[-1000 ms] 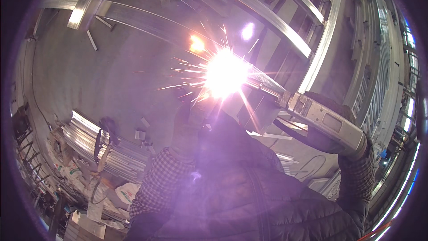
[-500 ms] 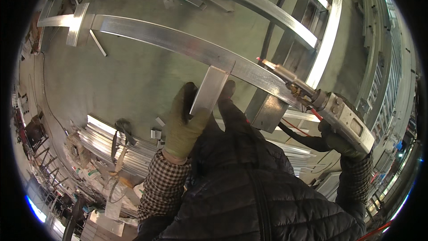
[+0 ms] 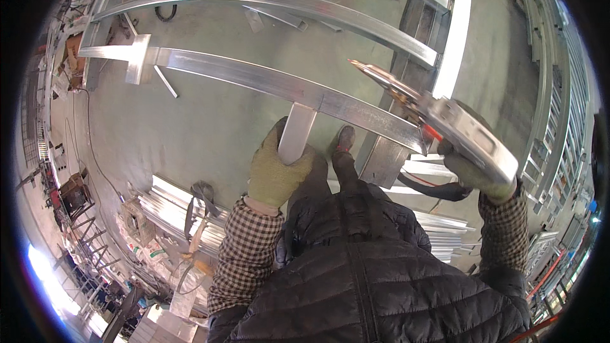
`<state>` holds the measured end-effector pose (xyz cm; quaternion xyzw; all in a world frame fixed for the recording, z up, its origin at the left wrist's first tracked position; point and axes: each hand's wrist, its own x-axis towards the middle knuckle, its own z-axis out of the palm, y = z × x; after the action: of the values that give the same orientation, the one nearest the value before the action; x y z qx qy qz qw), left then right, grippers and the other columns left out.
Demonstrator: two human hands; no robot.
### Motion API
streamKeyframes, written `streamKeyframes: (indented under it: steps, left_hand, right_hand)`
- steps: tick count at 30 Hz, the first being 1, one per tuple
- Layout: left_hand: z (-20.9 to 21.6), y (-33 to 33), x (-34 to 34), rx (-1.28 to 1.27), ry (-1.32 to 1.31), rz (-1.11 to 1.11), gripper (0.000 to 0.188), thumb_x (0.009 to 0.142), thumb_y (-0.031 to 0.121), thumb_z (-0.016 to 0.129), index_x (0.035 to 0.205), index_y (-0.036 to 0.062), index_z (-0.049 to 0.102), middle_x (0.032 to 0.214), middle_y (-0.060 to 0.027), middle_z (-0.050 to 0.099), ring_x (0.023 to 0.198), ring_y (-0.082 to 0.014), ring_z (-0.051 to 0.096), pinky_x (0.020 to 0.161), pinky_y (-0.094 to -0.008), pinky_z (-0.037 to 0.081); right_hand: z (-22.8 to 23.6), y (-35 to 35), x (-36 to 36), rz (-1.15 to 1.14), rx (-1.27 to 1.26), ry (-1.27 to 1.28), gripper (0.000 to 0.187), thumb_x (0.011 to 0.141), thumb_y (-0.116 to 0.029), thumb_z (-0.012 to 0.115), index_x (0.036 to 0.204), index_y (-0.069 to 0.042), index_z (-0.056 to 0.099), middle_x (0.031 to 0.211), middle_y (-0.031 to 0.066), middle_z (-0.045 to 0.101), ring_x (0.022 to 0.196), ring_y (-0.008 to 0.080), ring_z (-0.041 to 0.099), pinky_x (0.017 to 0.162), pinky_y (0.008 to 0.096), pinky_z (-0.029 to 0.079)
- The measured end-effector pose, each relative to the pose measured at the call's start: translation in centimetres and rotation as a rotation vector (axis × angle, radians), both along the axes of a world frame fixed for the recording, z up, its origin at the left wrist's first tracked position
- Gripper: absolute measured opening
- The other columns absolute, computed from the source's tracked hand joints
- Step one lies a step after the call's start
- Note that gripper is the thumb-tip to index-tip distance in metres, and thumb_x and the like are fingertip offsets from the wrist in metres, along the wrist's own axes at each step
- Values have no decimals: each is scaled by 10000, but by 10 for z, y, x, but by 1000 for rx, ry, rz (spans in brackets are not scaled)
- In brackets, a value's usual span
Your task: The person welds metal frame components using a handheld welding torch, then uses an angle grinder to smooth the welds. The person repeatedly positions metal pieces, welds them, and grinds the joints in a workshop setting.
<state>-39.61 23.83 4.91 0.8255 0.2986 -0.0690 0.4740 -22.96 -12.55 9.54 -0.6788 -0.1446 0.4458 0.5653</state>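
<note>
My left hand [image 3: 274, 174], in a green work glove, is closed around a short flat-sided metal bar [image 3: 297, 130]. The far end of that bar meets the near edge of a long silver metal beam [image 3: 248, 77]. In my gloved right hand [image 3: 478, 176] is a silver handheld welding gun [image 3: 473, 136]. Its long copper-coloured nozzle points up and left, over the beam and apart from it. My right fingers are partly hidden beneath the gun body. A crosspiece [image 3: 138, 59] lies across the beam toward its left end.
Beyond the beam, a metal frame [image 3: 454, 32] with several rails spans the far side. A metal support [image 3: 384, 162] stands beneath the beam. Metal profiles [image 3: 175, 203] are stacked near left; long lengths [image 3: 546, 82] lie at the right. My shoe [image 3: 345, 138] is close to the support.
The welding gun's nozzle has moved left and farther from me. The short bar is still in my left hand against the beam. My view has shifted, and one shoe now shows clearly.
</note>
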Motion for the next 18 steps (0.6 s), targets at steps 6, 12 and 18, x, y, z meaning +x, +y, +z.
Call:
streamKeyframes:
  steps: [6,12,18]
  left_hand:
    - [3,-3,-9,-18,-58,30,870,812,369,842,1488,-64,506,1343,-283,672,1232,-404,681,1015,-449,553]
    - [-38,7,-111,-222,17,126,968,828,358,888,1548,-95,427,1392,-241,630,1184,-290,670,982,-402,559]
    - [-142,12,-291,-302,335,346,785,895,354,820,1466,-106,540,1206,-187,722,1060,-239,701,922,-355,563]
  right_hand:
    - [37,100,46,186,38,-412,551,938,-183,838,1403,23,627,1103,82,745,903,136,698,777,299,604]
    - [19,153,66,116,-306,-219,633,834,-248,940,1351,-19,658,1106,73,746,929,152,704,811,318,591]
    - [-4,152,72,63,-450,-434,617,837,-312,902,1317,11,687,1079,67,752,930,142,691,818,320,574]
